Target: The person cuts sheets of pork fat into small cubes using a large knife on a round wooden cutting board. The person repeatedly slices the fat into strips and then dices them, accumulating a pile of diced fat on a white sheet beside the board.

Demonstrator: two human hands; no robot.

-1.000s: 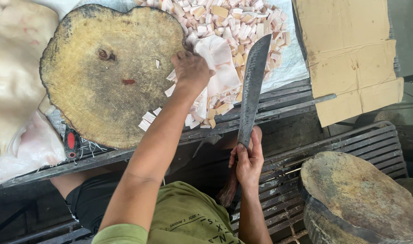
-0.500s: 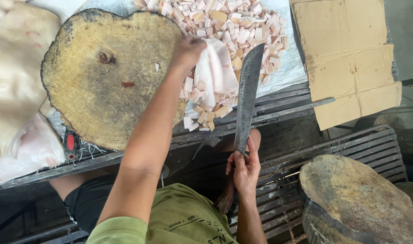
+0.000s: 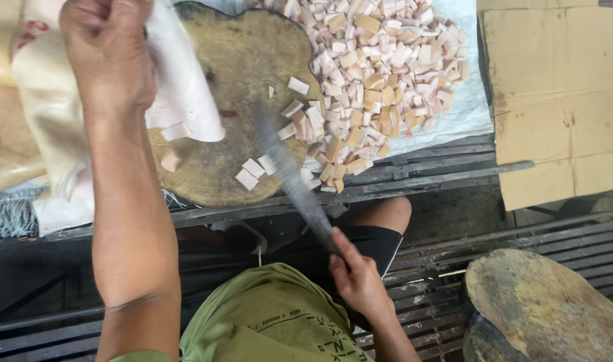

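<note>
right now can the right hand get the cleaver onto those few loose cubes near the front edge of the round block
Probably yes. The right hand grips the cleaver, whose blade already lies beside the loose cubes on the round block. The left hand holds a pale slab off to the side, leaving that spot open.

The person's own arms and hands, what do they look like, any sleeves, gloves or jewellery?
Both arms are bare from what shows: no gloves, no watch, no rings or bands visible on the left hand or the right hand. No sleeve reaches either forearm. The only clothing near them is an olive-green short-sleeved shirt with dark printed lettering and dark shorts.
</note>
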